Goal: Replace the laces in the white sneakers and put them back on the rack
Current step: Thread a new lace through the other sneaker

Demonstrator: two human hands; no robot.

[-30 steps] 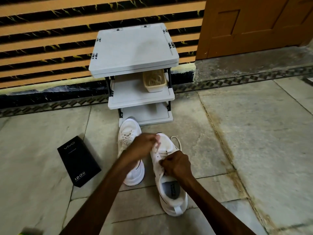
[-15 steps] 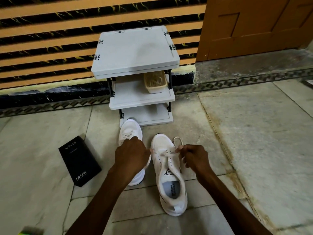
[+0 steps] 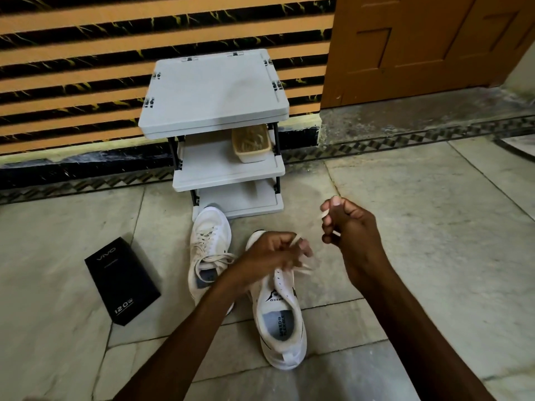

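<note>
Head view: two white sneakers lay on the stone floor (image 3: 419, 256) in front of a low grey rack (image 3: 214, 91), toes pointing at it. The far sneaker (image 3: 210, 244), its toe just beside the rack's bottom shelf, was laced, with the ends lying loose across its opening. The near sneaker (image 3: 282, 322) lay just to its right and closer to the person. Its tongue carried a dark logo with the word "SPEED", and the insole read "SPEED FLEXIBLE".

The left hand (image 3: 275, 253) hung over the forepart of the near sneaker with its fingers curled round the white lace (image 3: 294, 241). That spot was blurred, so the exact hold could not be read. The right hand (image 3: 350, 227) was raised off to the right, apart from the left hand, its fingers closed on a strip of the same white lace, which showed at two places between them.

A black box (image 3: 121, 277) lay flat on the floor to the left of the sneakers, printed "vivo" near its far end and "120W" near its close end. A beige basket (image 3: 251, 143) sat at the right of the rack's middle shelf. Behind the rack ran a wall (image 3: 86, 68) of orange and black stripes, with an orange-brown door (image 3: 419, 44) to the right.
</note>
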